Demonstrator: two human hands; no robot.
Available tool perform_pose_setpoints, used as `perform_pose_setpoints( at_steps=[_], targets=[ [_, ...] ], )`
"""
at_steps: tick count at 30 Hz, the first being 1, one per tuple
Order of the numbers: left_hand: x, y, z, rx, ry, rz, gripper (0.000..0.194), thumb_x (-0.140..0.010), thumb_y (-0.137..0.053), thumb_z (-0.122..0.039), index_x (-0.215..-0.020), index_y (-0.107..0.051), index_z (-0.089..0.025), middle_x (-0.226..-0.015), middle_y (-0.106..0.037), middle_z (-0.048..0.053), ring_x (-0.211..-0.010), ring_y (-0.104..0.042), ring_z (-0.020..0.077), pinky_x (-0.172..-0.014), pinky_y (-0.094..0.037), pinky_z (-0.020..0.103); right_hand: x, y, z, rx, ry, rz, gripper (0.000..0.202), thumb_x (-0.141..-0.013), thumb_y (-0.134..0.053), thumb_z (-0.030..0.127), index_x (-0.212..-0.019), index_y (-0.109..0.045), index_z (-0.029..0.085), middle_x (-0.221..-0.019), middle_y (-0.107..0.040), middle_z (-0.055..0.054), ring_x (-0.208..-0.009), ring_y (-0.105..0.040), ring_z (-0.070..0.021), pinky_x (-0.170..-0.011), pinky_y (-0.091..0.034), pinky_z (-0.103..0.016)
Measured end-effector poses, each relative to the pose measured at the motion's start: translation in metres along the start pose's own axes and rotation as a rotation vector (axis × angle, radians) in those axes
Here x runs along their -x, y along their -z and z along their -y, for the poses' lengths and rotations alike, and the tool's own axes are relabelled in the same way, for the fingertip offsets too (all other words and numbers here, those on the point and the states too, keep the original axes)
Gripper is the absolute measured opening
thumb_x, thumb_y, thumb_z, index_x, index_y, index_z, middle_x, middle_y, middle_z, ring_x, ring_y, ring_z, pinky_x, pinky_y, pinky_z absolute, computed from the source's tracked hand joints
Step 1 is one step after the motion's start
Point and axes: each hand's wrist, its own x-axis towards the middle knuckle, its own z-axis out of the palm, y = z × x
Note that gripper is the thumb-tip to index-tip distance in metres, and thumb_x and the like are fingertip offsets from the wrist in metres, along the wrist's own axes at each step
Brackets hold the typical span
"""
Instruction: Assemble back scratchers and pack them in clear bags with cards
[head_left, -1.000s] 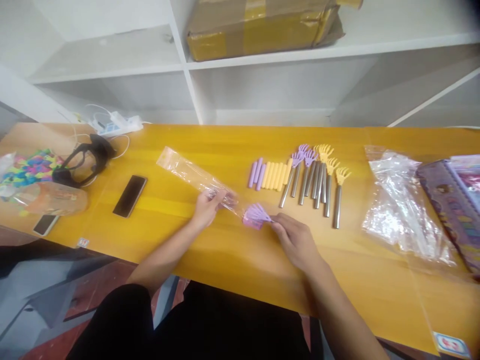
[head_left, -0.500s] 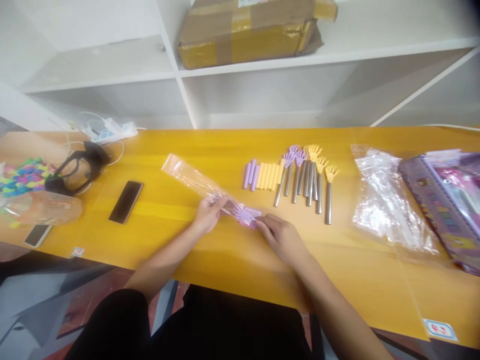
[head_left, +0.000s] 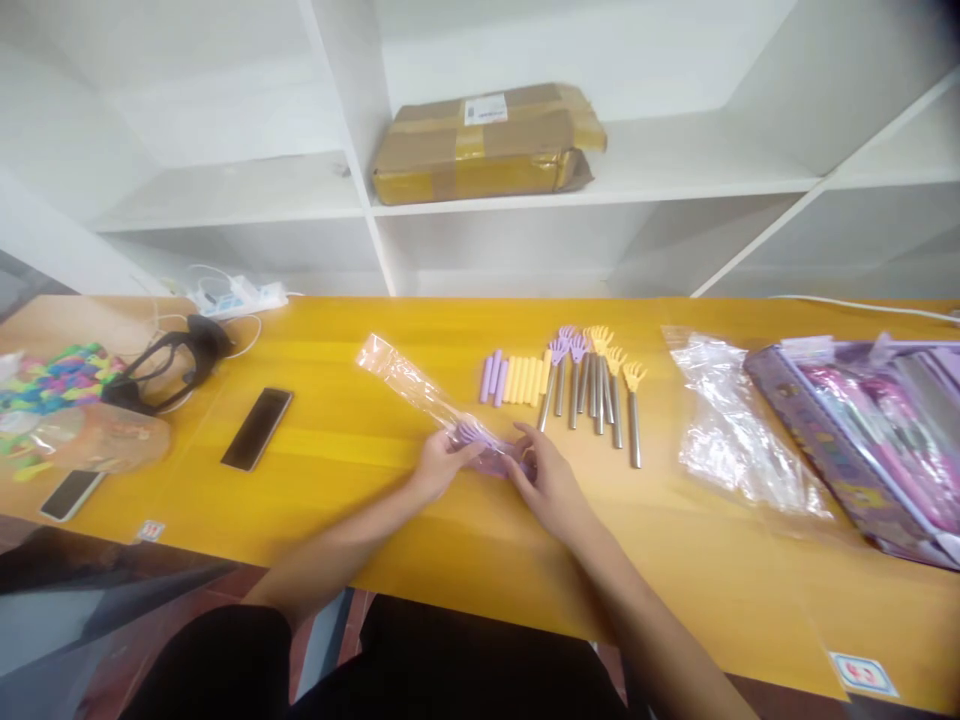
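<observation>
A long clear plastic bag (head_left: 409,380) slants across the table in front of me, its flat end pointing to the far left. Inside its near end lies a back scratcher's purple claw head (head_left: 474,432). My left hand (head_left: 440,466) pinches the bag beside the claw, thumb on top. My right hand (head_left: 549,482) curls round the bag's near end, its thumb and fingers closed on it; what lies under them is partly hidden. Just beyond my hands are purple tubes (head_left: 493,378), yellow tubes (head_left: 525,380) and metal-handled back scratchers (head_left: 598,385) with purple or yellow claws.
At right lie clear plastic bags (head_left: 731,430) beside a purple patterned box (head_left: 817,440) of pink packets. On the left are a phone (head_left: 257,430), black straps (head_left: 169,365), colourful small pieces (head_left: 56,378) and a power strip (head_left: 240,298). A taped carton (head_left: 487,145) sits on the shelf.
My left hand has slid along the bag toward the claw head, and my right hand now wraps the bag's near end. The camera view has tilted up a little.
</observation>
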Motion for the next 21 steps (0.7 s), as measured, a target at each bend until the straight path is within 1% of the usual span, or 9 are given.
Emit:
perform_pose_setpoints(
  at_steps=[2, 4, 6, 8, 9, 11, 15, 18, 21],
  targets=[
    [0.002, -0.002, -0.001, 0.015, -0.029, -0.020, 0.052, -0.073, -0.100, -0.046, -0.102, -0.074, -0.011, -0.100, -0.084, 0.011, -0.086, -0.081, 0.0225, -0.086, -0.069, 0.039, 0.002, 0.003, 0.005, 0.019, 0.018, -0.008, 0.055, -0.109, -0.052, 0.051, -0.151, -0.049, 0.016, -0.111, -0.070, -0.012, -0.081, -0.064, -0.0210, -0.077, -0.055, -0.037],
    [0.002, -0.003, -0.007, 0.054, -0.063, -0.066, 0.053, -0.071, -0.101, -0.047, -0.099, -0.074, -0.012, -0.096, -0.083, 0.009, -0.085, -0.081, 0.0222, -0.084, -0.070, 0.040, 0.006, 0.010, 0.009, 0.044, -0.015, -0.003, 0.052, -0.109, -0.051, 0.053, -0.147, -0.054, 0.018, -0.108, -0.072, -0.011, -0.082, -0.066, -0.0225, -0.077, -0.053, -0.037],
    [0.000, -0.002, -0.016, 0.108, -0.095, -0.102, 0.053, -0.069, -0.102, -0.048, -0.097, -0.072, -0.013, -0.095, -0.083, 0.008, -0.087, -0.081, 0.0229, -0.082, -0.070, 0.040, 0.014, 0.019, 0.009, 0.065, -0.094, -0.006, 0.047, -0.109, -0.050, 0.057, -0.134, -0.063, 0.020, -0.100, -0.073, -0.009, -0.081, -0.066, -0.0234, -0.076, -0.052, -0.036],
    [-0.001, 0.001, -0.026, 0.145, -0.125, -0.128, 0.054, -0.068, -0.103, -0.047, -0.097, -0.072, -0.014, -0.096, -0.083, 0.008, -0.090, -0.081, 0.0231, -0.082, -0.069, 0.039, 0.024, 0.025, 0.005, 0.058, -0.163, -0.023, 0.046, -0.109, -0.048, 0.061, -0.118, -0.069, 0.022, -0.097, -0.074, -0.009, -0.082, -0.068, -0.0241, -0.074, -0.051, -0.035],
    [-0.002, 0.003, -0.030, 0.152, -0.135, -0.136, 0.054, -0.067, -0.103, -0.047, -0.098, -0.072, -0.014, -0.096, -0.083, 0.008, -0.090, -0.081, 0.0230, -0.081, -0.069, 0.039, 0.029, 0.027, 0.002, 0.042, -0.182, -0.033, 0.047, -0.109, -0.047, 0.063, -0.112, -0.070, 0.022, -0.098, -0.075, -0.009, -0.083, -0.068, -0.0243, -0.074, -0.051, -0.035],
    [-0.003, 0.006, -0.034, 0.154, -0.137, -0.139, 0.055, -0.067, -0.103, -0.046, -0.099, -0.072, -0.013, -0.096, -0.083, 0.009, -0.089, -0.081, 0.0228, -0.081, -0.069, 0.038, 0.038, 0.027, -0.006, -0.008, -0.202, -0.046, 0.051, -0.108, -0.046, 0.066, -0.109, -0.072, 0.022, -0.097, -0.075, -0.009, -0.082, -0.068, -0.0241, -0.073, -0.052, -0.034],
    [-0.002, 0.006, -0.028, 0.161, -0.108, -0.123, 0.057, -0.066, -0.104, -0.048, -0.096, -0.072, -0.012, -0.095, -0.083, 0.009, -0.085, -0.081, 0.0215, -0.079, -0.068, 0.037, 0.047, 0.020, -0.012, -0.148, -0.230, -0.064, 0.059, -0.105, -0.049, 0.073, -0.111, -0.073, 0.020, -0.082, -0.070, -0.006, -0.068, -0.062, -0.0204, -0.067, -0.051, -0.033],
    [-0.002, 0.005, -0.021, 0.162, -0.096, -0.126, 0.057, -0.065, -0.104, -0.050, -0.092, -0.071, -0.012, -0.092, -0.083, 0.009, -0.080, -0.080, 0.0205, -0.077, -0.068, 0.035, 0.049, 0.015, -0.008, -0.300, -0.246, -0.101, 0.058, -0.101, -0.057, 0.075, -0.112, -0.069, 0.019, -0.081, -0.070, -0.005, -0.062, -0.059, -0.0179, -0.062, -0.050, -0.031],
    [-0.002, 0.005, -0.019, 0.159, -0.092, -0.125, 0.057, -0.066, -0.104, -0.050, -0.092, -0.071, -0.012, -0.091, -0.083, 0.009, -0.079, -0.080, 0.0204, -0.077, -0.068, 0.036, 0.051, 0.013, -0.004, -0.423, -0.252, -0.109, 0.054, -0.096, -0.066, 0.073, -0.105, -0.063, 0.020, -0.080, -0.070, -0.004, -0.060, -0.059, -0.0161, -0.059, -0.049, -0.029]
  ],
)
